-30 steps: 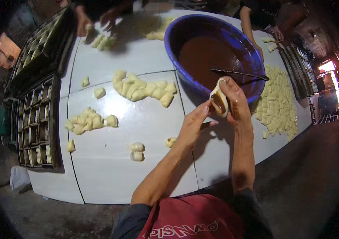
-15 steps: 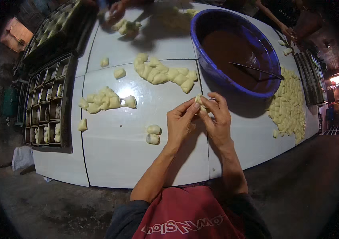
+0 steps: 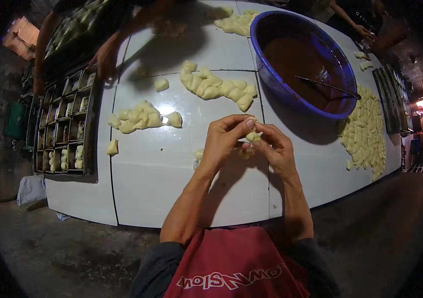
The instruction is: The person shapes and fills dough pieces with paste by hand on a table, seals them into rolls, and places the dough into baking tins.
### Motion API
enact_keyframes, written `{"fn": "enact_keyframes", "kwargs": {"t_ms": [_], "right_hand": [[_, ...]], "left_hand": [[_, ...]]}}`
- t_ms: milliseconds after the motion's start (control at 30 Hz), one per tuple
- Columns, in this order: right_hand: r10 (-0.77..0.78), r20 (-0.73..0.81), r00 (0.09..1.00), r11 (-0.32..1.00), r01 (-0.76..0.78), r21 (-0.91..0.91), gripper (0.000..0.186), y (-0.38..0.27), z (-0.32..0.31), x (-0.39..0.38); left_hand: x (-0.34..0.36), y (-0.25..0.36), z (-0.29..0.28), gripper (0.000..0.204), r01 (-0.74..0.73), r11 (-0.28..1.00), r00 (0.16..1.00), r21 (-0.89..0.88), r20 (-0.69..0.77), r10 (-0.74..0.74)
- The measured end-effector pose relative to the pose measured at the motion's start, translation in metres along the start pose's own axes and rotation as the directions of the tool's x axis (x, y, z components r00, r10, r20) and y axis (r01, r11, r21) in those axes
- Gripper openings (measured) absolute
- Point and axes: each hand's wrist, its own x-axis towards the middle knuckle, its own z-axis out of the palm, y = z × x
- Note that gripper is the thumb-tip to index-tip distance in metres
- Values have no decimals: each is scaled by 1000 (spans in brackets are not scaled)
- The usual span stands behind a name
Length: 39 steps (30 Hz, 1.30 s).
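Observation:
My left hand (image 3: 224, 141) and my right hand (image 3: 277, 149) meet above the white table, both closed on a small piece of pale dough (image 3: 253, 135). Thumbs and fingertips pinch it from both sides, hiding part of it. Partly behind my left hand, a rounded dough piece (image 3: 199, 153) rests on the table. Beyond my hands lies a long clump of dough pieces (image 3: 216, 85). Another clump (image 3: 142, 118) lies to the left, with a single dough piece (image 3: 112, 147) nearer me and one more (image 3: 161, 84) farther off.
A blue basin (image 3: 266, 74) of brown filling stands at the far right, a long utensil (image 3: 328, 88) leaning in it. Many dough pieces (image 3: 364, 134) cover the table's right side. At left, a co-worker's hand (image 3: 104, 59) is beside a dark compartmented tray (image 3: 89, 144). Another person stands far right.
My hands keep pinching the dough, with the fingers shifted around it. The co-worker's hands have moved left from the far dough to the tray. The view has shifted slightly.

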Motion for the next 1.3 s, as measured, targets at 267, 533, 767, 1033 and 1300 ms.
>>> {"fn": "enact_keyframes", "kwargs": {"t_ms": [267,533,767,1033,1300], "right_hand": [[-87,-320,943,955,171,243,9,-7,35,18],[-54,-213,976,971,2,-237,15,8,21,14],[-90,188,978,902,160,-400,25,-8,16,-38],[373,-15,928,913,-364,185,22,22,54,-39],[221,92,971,943,-189,-274,29,48,105,33]], "left_hand": [[-8,-5,-13,28,-99,994,986,34,136,93],[-11,-28,-13,25,-112,991,989,72,106,104],[-54,-77,-22,35,149,987,983,-52,117,-142],[-114,-43,-77,32,36,930,890,365,-435,136],[-112,-55,-75,41,135,870,900,475,-426,93]]}}
